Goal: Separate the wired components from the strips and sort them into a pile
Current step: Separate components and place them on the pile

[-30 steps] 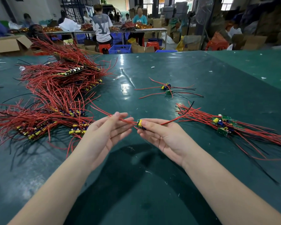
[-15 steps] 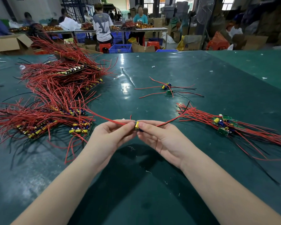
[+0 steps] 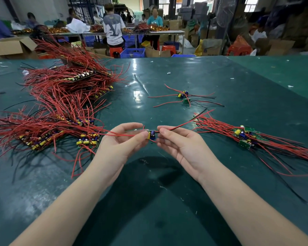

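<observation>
You held one wired component [image 3: 151, 135] pinched between your left hand [image 3: 122, 142] and right hand [image 3: 180, 145], above the bench [image 3: 167, 201] and left of the sorted pile [image 3: 245, 139]. It looked light, its board stiff and probably fragile and its leads floppy, so gripping the board edges seemed wisest.

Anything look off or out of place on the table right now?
Two separated components lie alone mid-table, apart from the sorted pile on the right. Small white scraps dot the green table. Otherwise nothing stands out.
</observation>
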